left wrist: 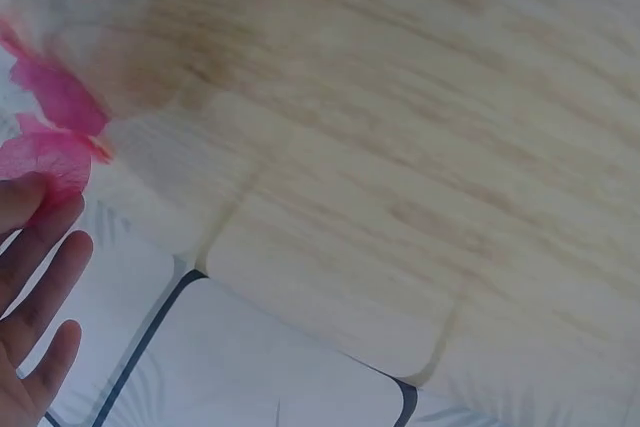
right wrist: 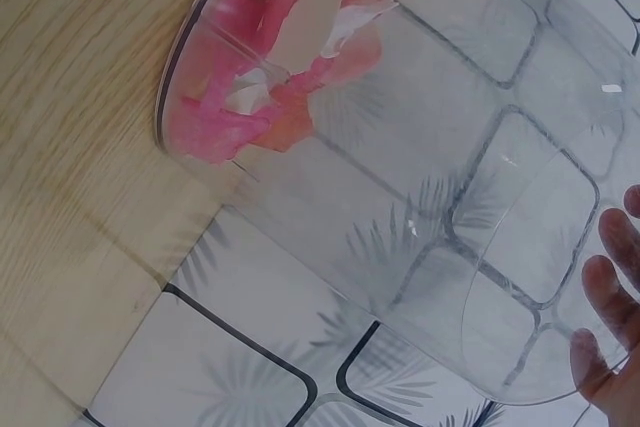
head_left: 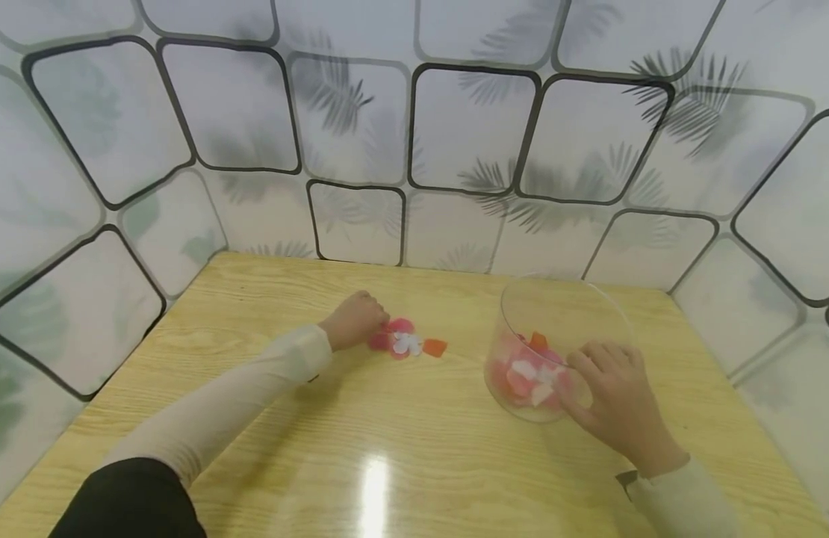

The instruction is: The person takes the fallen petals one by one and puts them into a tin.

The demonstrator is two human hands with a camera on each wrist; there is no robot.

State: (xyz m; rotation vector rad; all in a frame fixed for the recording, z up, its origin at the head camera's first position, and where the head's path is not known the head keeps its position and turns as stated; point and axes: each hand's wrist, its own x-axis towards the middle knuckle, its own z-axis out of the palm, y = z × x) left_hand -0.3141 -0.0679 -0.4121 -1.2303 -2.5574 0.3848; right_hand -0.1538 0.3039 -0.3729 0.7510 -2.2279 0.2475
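Observation:
My left hand is low over the left-middle of the table, pinching a pink petal between thumb and fingers, its other fingers spread in the left wrist view. Beside that hand lie a few more pink and white petals and a single orange petal. To the right stands a clear round container, with pink, white and orange petals piled at its bottom. My right hand holds the container by its near right rim; in the right wrist view its fingers curl at the rim.
Pale wood-grain table under both hands, with a bright light reflection near its front. Upright panels with a leaf-and-square pattern close off the back and both sides.

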